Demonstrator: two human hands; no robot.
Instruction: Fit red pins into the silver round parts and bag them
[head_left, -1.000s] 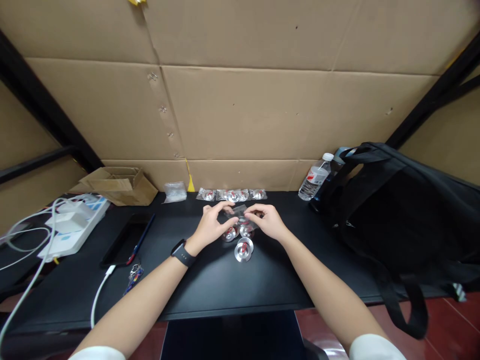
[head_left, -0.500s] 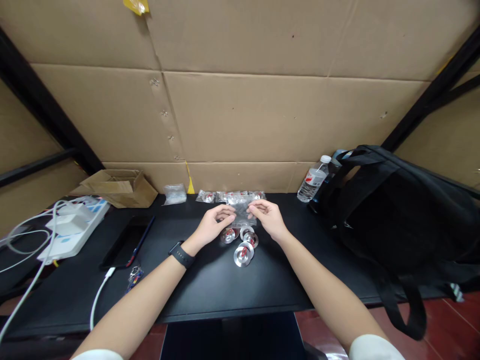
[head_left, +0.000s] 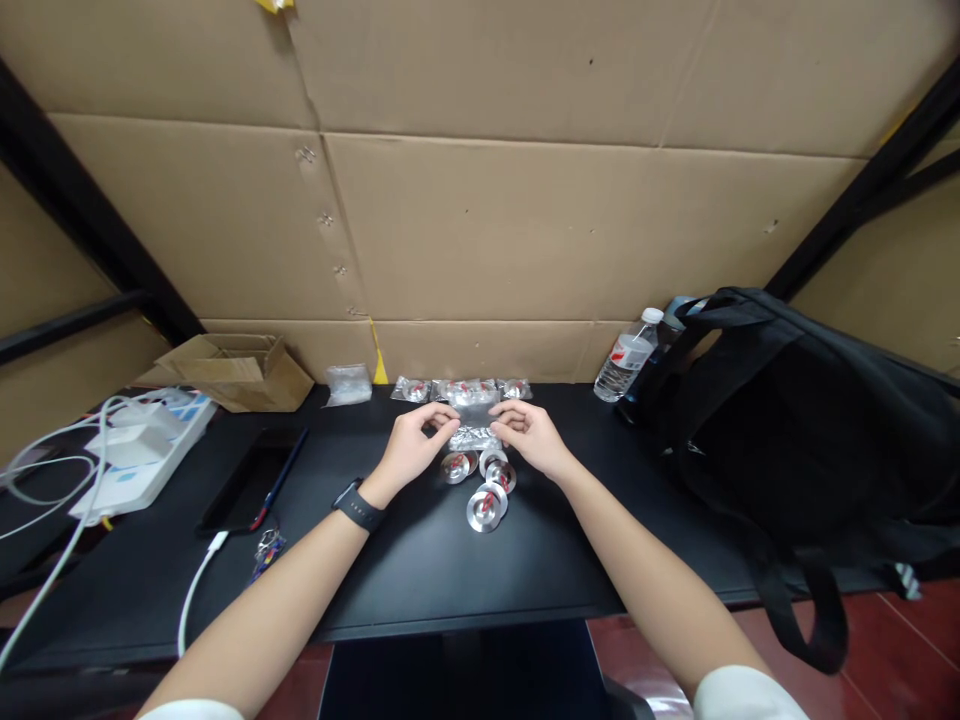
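Note:
A clear plastic bag (head_left: 475, 424) is stretched between my two hands above the table. My left hand (head_left: 421, 436) pinches its left edge between thumb and fingers, and a dark watch sits on that wrist. The right edge is pinched by my right hand (head_left: 528, 434). Just below the bag, several shiny round metal discs with red marks lie loose, the nearest disc (head_left: 485, 508) closest to me. Behind the bag, bagged discs (head_left: 463, 388) form a row along the cardboard wall. What the bag contains, if anything, I cannot make out.
A stack of clear bags (head_left: 349, 385) and an open cardboard box (head_left: 238, 375) stand at the back left. A phone (head_left: 253, 480), keys (head_left: 268, 552) and a white power strip (head_left: 146, 460) lie left. To the right are a water bottle (head_left: 628, 358) and a black backpack (head_left: 810, 450).
My hands have drawn slightly apart, and the bag between them now shows flatter and more spread. My left hand has shifted a little to the left. The discs remain where they were.

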